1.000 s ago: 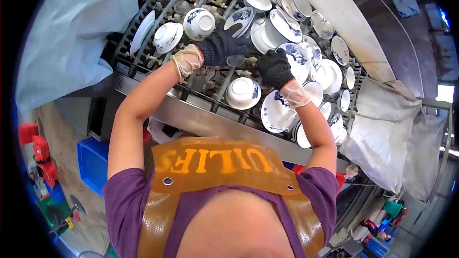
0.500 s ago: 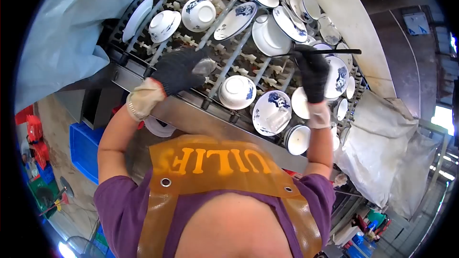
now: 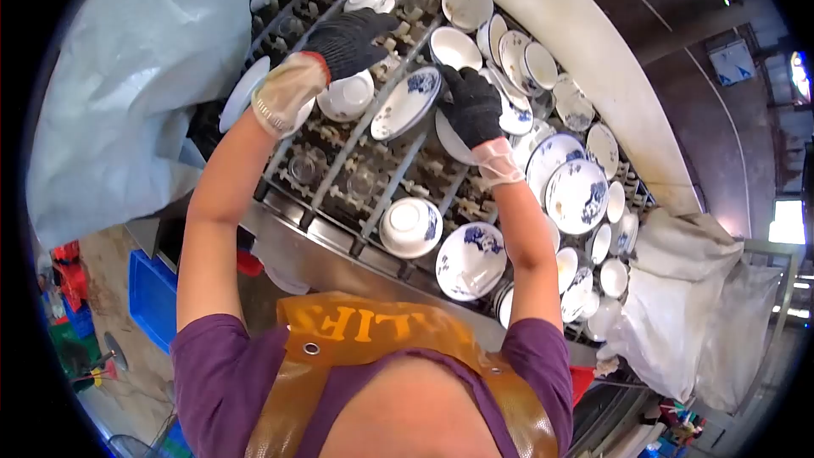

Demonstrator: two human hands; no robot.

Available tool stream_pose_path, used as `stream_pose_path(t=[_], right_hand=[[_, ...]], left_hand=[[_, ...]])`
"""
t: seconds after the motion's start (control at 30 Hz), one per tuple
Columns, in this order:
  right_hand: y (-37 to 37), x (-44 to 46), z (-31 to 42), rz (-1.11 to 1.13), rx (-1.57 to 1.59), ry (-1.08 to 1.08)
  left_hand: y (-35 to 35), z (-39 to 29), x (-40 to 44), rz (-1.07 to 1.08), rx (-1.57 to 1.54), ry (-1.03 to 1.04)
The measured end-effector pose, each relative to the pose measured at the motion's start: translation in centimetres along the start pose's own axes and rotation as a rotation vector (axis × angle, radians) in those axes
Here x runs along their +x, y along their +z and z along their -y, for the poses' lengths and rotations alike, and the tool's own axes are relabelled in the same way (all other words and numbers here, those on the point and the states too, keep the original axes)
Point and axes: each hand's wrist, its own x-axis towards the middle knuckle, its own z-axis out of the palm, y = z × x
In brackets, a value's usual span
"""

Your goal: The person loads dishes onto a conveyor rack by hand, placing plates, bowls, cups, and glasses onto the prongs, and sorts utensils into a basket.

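My left hand (image 3: pixel 352 42), in a dark knit glove, reaches over the pegged rack with fingers stretched out, holding nothing I can see. Below it is an upside-down white bowl (image 3: pixel 348 97), and just beyond is a smaller white bowl (image 3: pixel 369 0). My right hand (image 3: pixel 471 106), gloved alike, has its fingers parted between an oval blue-patterned plate (image 3: pixel 407 103) and a white bowl (image 3: pixel 456 49). It partly covers a white dish (image 3: pixel 454 137). Clear glasses (image 3: pixel 307 166) lie among the pegs nearer me.
Patterned plates (image 3: pixel 577 195) and bowls crowd the rack's right side. An upturned bowl (image 3: pixel 411 227) and a round dish (image 3: pixel 471 261) sit by the metal front edge (image 3: pixel 314 242). Plastic sheeting (image 3: pixel 136 93) hangs at left, more (image 3: pixel 678 297) at right. A blue crate (image 3: pixel 154 301) stands lower left.
Both hands have moved farther over the rack, the right also leftward. The dark chopsticks seen at my right hand are out of sight. The clear glass is no longer at my left hand.
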Motion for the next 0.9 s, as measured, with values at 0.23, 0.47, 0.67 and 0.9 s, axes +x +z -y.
stream_pose_path(t=[0.23, 0.47, 0.67, 0.9], right_hand=[[-5.2, 3.4, 1.4, -0.001, 1.502, 0.099], [1.8, 5.6, -3.1, 0.226, 0.11, 0.042], [-2.8, 8.0, -3.7, -0.019, 0.383, 0.293], [1.1, 18.3, -6.6, 0.218, -0.148, 0.269]], left_hand=[[2.4, -3.2, 3.8, -0.104, -0.81, 0.529], [1.7, 2.3, 6.5, 0.362, -0.088, -0.041], [4.9, 4.0, 9.7, 0.225, 0.016, -0.007], [10.9, 7.8, 20.0, 0.108, 0.181, 0.122]])
